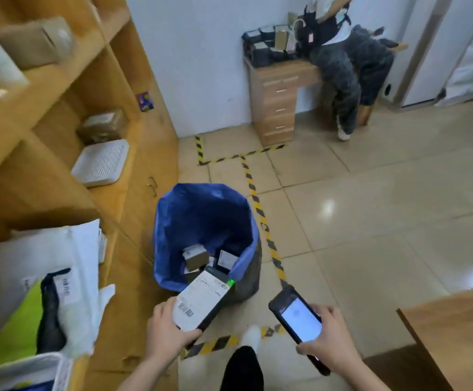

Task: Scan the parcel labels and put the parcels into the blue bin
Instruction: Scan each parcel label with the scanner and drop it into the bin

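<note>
Gripping the parcel (pixel 204 297) by its near end, my left hand (pixel 166 327) is clasped round it with the thumb on the near edge of the white label, so the barcode faces up at me. It is a flat dark box, held tilted. Its far corner, with a green sticker (pixel 231 283), overlaps the near rim of the blue bin (pixel 173 221) in my view, so the parcel is not inside the bin. Down in the bin I can see at least 2 boxed parcels (pixel 196 256) lying near the bottom. My right hand (pixel 327 344) grasps a handheld scanner (pixel 297 320), fingers wrapped round its lower half and lit screen up, near the parcel but apart from it. The bin stands on the tiled floor beside a wooden shelf unit (pixel 69 88) on my left. White mailer bags (pixel 32 255) are piled on a low shelf there, and a white tray (pixel 101 162) lies on a shelf higher up. Yellow-and-black tape (pixel 258 210) runs past the bin's right side. Farther off, a person in grey (pixel 351 69) leans at a desk with drawers (pixel 276 108).
</note>
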A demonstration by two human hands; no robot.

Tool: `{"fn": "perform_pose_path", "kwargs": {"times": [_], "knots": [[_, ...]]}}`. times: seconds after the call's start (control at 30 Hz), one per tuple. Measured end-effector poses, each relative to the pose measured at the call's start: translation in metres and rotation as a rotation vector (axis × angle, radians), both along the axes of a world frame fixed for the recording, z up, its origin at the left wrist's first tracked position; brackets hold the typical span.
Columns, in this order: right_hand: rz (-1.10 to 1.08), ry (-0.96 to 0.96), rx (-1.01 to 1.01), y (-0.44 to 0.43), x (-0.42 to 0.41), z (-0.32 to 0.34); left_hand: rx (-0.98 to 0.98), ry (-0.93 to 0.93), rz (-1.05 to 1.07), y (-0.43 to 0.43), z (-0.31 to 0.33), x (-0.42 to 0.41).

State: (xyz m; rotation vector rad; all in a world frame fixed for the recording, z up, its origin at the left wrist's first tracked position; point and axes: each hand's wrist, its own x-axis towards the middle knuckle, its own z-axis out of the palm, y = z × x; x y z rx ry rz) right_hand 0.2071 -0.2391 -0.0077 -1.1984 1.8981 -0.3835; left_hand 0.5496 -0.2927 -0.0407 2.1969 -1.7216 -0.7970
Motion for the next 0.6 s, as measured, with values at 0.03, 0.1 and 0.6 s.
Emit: {"fn": "perform_pose_path", "kwargs": {"times": [0.03,0.1,0.6], "knots": [[-0.001,-0.018,-0.006,-0.014,0.012,-0.002,0.001,-0.009,0.044,-0.015,-0.004,0.012],[0.000,-0.044,-0.013,-0.045,0.036,-0.007,0.004,-0.034,0.115,-0.050,-0.013,0.030],[-0.183,-0.195,0.230,-0.364,0.205,-0.152,0.259,-0.008,0.177,-0.329,-0.176,0.085]]}}
